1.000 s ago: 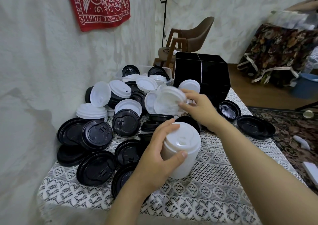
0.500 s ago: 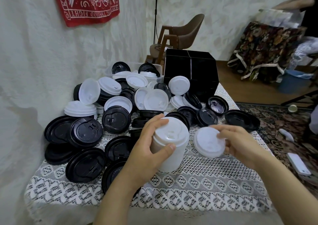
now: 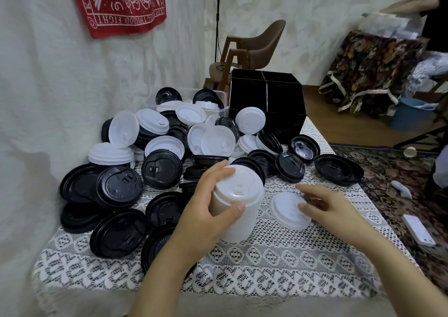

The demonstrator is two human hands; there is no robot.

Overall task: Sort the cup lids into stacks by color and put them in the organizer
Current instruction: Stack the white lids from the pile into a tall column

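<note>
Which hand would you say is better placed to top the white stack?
The right hand: it holds the loose white plastic lid beside the tall stack of white lids, which the left hand grips.

- One tall stack of white plastic cup lids (image 3: 246,223), near centre, gripped by the left hand (image 3: 201,219).
- One single white lid (image 3: 283,209), near right, held by the right hand (image 3: 332,210).
- One low stack of white lids (image 3: 110,153), far left.
- Roughly a dozen loose white lids (image 3: 217,140) in the far heap; exact count hidden by overlaps.
- At least sixteen round black plastic lids (image 3: 162,169), mostly left and far right.
- One black four-compartment box organizer (image 3: 266,103), far.
- One clear plastic tub (image 3: 222,98), far.
</note>
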